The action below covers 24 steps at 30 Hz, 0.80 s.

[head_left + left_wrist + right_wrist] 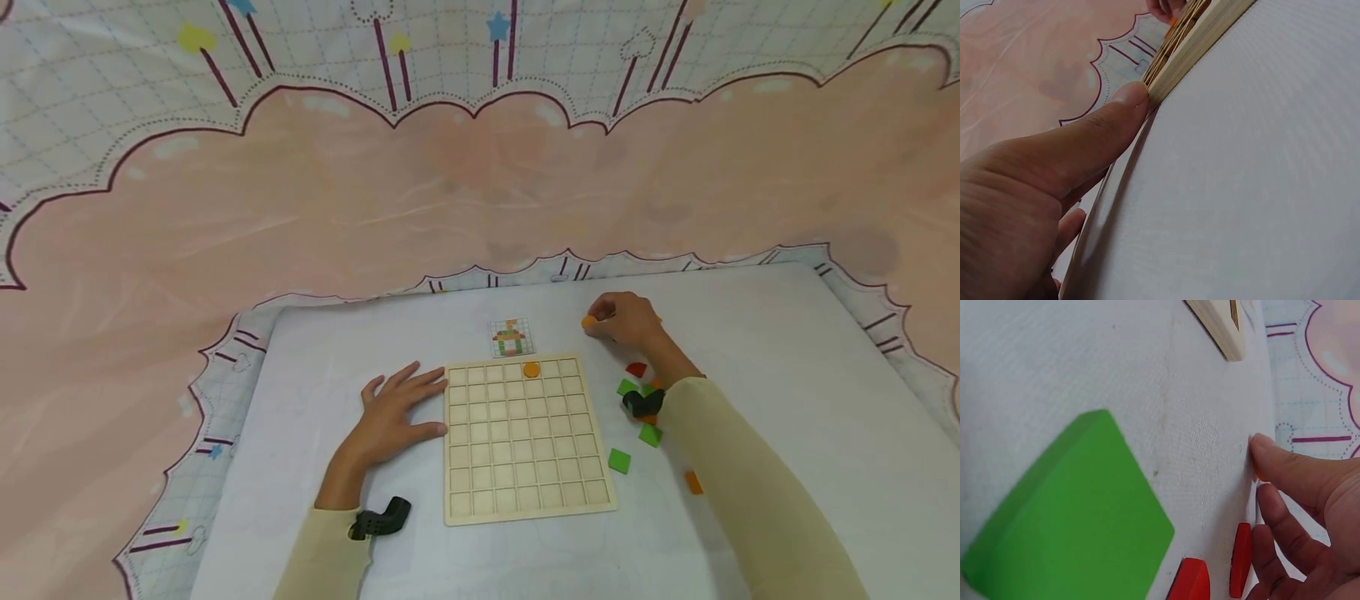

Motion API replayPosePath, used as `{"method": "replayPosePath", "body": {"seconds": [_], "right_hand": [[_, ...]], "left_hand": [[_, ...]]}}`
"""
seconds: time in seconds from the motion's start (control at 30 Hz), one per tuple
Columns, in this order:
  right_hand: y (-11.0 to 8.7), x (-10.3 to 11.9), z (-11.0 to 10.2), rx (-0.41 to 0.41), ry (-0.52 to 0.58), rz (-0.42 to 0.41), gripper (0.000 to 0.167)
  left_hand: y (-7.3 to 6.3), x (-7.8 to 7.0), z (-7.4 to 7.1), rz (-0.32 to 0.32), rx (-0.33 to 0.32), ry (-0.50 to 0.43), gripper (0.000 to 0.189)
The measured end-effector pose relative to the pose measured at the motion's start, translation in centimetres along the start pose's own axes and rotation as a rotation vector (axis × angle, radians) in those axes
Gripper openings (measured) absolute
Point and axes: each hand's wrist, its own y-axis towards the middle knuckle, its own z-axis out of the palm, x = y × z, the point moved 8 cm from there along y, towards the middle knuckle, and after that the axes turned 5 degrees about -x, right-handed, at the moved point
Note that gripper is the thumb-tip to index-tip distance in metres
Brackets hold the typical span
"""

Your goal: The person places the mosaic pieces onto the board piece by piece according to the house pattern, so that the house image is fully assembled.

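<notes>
A wooden grid board (528,442) lies on the white tabletop, with an orange disc (531,369) in a cell of its top row. My left hand (393,417) has its fingers spread, the thumb and fingertips touching the board's left edge. In the left wrist view that thumb (1100,137) presses against the board's side (1191,53). Beyond the board's upper right corner, my right hand (624,321) pinches a small orange piece (588,321) between thumb and fingers. Most of this piece is covered by the fingers in the right wrist view.
A small pattern card (512,337) lies behind the board. Right of the board are a red piece (636,370), several green pieces (619,461) and an orange piece (693,482). Some pieces are partly hidden under the right wrist camera (643,404). A patterned cloth (450,200) lies beyond the tabletop.
</notes>
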Motion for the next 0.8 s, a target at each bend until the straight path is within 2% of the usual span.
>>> {"method": "replayPosePath", "body": {"seconds": [0.3,0.6,0.8], "right_hand": [[-0.5,0.1,-0.1,-0.012,0.063,-0.003,0.024],[-1.2,1.0,0.1,-0.07,0.103,-0.072,0.022],[-1.7,1.8,0.5,-0.068,0.147,-0.084,0.021]], "left_hand": [[0.0,0.0,0.0,0.005,-0.008,-0.001,0.072],[0.0,0.1,0.1,0.006,-0.004,0.005,0.073],[0.0,0.1,0.1,0.005,-0.007,0.002,0.073]]}}
